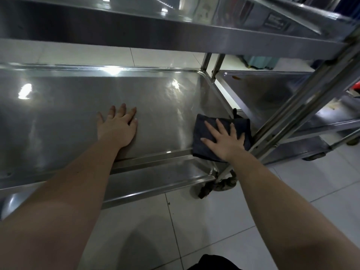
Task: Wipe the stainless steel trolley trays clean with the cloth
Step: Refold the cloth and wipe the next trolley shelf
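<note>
The middle stainless steel tray [68,106] of the trolley fills the view, shiny and flat. A folded dark grey cloth [202,133] lies on its near right corner, partly over the rim. My right hand [224,139] presses flat on the cloth with straight, spread fingers. My left hand [116,127] rests flat on the bare tray surface near the front rim, fingers straight. The upper tray [136,30] hangs above, and a lower tray [155,182] shows beneath the front rim.
A slanted trolley upright [303,102] runs just right of the cloth. A second steel trolley [272,94] stands to the right. A dark rag [218,185] lies by the caster on the white tiled floor [214,230].
</note>
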`<state>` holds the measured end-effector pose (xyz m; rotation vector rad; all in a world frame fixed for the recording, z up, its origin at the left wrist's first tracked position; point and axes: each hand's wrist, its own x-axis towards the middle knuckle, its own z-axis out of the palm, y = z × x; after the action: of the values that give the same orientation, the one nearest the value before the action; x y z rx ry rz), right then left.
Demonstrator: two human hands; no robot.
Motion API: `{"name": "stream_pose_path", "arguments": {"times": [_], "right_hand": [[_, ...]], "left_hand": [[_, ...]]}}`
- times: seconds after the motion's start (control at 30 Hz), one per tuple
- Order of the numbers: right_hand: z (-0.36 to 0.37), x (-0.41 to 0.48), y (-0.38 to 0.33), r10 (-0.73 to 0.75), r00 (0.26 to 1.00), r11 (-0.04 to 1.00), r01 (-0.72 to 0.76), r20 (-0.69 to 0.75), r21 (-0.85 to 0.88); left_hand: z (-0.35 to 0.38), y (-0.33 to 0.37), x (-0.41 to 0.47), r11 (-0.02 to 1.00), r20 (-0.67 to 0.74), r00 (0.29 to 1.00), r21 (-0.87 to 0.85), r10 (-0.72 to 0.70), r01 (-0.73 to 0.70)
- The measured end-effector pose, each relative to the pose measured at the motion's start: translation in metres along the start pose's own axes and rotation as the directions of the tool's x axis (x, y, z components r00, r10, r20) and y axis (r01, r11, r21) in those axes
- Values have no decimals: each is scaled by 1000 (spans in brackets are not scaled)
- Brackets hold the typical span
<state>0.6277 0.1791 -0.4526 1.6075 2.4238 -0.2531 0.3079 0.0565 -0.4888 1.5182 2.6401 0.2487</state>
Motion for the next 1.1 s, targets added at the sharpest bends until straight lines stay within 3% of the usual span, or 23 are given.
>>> {"name": "stream_pose_path", "arguments": {"times": [0.17, 0.23, 0.33, 0.5, 0.57, 0.63, 0.67, 0.77, 0.9, 1.1], "right_hand": [[10, -10, -57, -115, 993, 993, 115, -22, -26], [14, -14, -94, -189, 982, 982, 189, -15, -13], [21, -19, -160, -267, 963, 964, 267, -17, 1], [29, -46, -268, -454, 890, 889, 451, 35, 79], [19, -49, -268, -495, 862, 816, 504, -108, 284], [5, -40, -236, -315, 869, 709, 483, -381, 514], [1, -34, -214, -226, 870, 712, 454, -438, 535], [4, -22, -166, -259, 914, 847, 370, -312, 382], [20, -9, -163, -315, 941, 931, 331, -123, 153], [23, -7, -167, -278, 959, 960, 278, -58, -13]], "left_hand": [[-11, 3, -3, 999, 56, 998, -34, 6, -4], [-21, 1, -7, 987, 65, 997, -159, 37, -27], [-51, -16, -10, 929, -31, 998, -364, 57, -64], [-79, -58, -44, 956, -53, 998, -292, 21, -35], [-71, -62, -65, 958, -71, 997, -284, 25, -44], [-60, -54, -75, 958, -81, 996, -282, 34, -55], [-56, -45, -75, 964, -72, 996, -257, 49, -66], [-41, -3, -72, 988, 37, 998, -148, 44, -38], [-22, 19, -73, 997, 95, 993, 35, -74, 71], [-35, -100, -70, 965, 23, 969, 97, -246, 243]]}}
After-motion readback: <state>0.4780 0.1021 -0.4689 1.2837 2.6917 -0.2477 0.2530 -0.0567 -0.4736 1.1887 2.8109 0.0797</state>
